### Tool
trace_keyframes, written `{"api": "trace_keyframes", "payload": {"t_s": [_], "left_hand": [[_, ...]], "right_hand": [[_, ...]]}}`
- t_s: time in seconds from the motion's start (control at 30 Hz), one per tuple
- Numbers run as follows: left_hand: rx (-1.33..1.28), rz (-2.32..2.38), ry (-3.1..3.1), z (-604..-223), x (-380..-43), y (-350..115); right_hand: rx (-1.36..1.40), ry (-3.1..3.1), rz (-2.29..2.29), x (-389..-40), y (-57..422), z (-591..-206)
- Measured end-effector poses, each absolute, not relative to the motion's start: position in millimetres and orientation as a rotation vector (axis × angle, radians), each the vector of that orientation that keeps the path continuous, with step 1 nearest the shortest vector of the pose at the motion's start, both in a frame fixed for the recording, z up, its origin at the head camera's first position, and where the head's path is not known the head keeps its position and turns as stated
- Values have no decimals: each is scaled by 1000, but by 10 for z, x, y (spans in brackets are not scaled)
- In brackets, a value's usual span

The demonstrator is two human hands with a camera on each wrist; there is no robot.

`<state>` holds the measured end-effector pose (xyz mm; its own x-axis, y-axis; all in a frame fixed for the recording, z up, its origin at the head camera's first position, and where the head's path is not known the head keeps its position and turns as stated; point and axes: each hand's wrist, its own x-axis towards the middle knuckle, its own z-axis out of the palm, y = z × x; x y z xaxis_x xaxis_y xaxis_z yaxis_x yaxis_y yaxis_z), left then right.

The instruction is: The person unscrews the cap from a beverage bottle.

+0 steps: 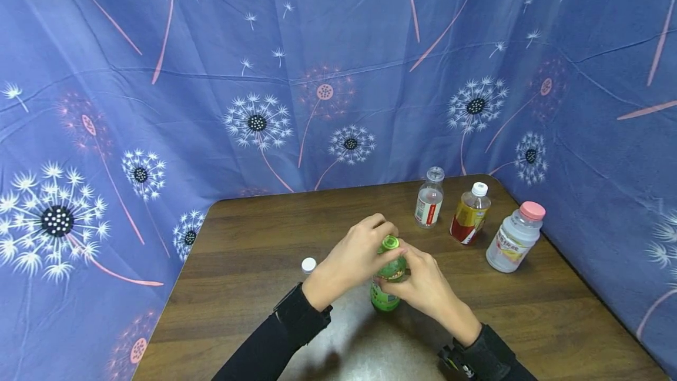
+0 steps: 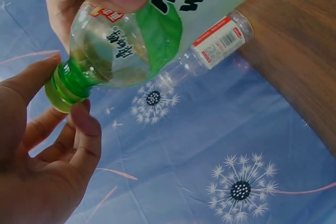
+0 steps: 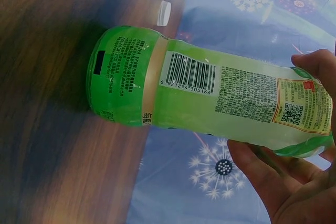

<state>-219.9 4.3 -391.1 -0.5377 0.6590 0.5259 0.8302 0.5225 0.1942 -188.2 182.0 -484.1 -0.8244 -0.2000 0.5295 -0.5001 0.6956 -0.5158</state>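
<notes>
Both hands are on a green plastic drink bottle [image 3: 189, 87] with a printed label and barcode. My right hand [image 1: 428, 287] grips it around the upper body; in the right wrist view the fingers [image 3: 260, 166] curl about the label's upper end. At the top, the thumb and fingers of my left hand [image 1: 354, 254] pinch the green cap [image 2: 65, 90], as the left wrist view shows. The bottle's base [image 1: 385, 300] points down toward the table. Part of its body is hidden behind the hands in the head view.
On the brown table [image 1: 254, 251], a clear bottle [image 1: 429, 201], an amber drink bottle [image 1: 469, 214] and a white bottle with a pink lid [image 1: 514, 240] stand to the right. A white cap [image 1: 308, 264] shows behind the left wrist. A blue dandelion-patterned cloth [image 1: 338, 46] hangs behind.
</notes>
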Motion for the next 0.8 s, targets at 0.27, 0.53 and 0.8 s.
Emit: {"api": "trace_keyframes", "payload": {"t_s": [0.27, 0.53, 0.8], "left_hand": [[-1312, -813, -2359, -3884, -2227, 4], [-1452, -908, -2308, -3877, -2312, -58], [-1498, -913, -2349, -3864, -2324, -65]], "right_hand": [[537, -2486, 940, -1872, 1820, -4840], [574, -2469, 897, -1879, 1822, -4823], [571, -2481, 908, -1857, 1825, -4822]]}}
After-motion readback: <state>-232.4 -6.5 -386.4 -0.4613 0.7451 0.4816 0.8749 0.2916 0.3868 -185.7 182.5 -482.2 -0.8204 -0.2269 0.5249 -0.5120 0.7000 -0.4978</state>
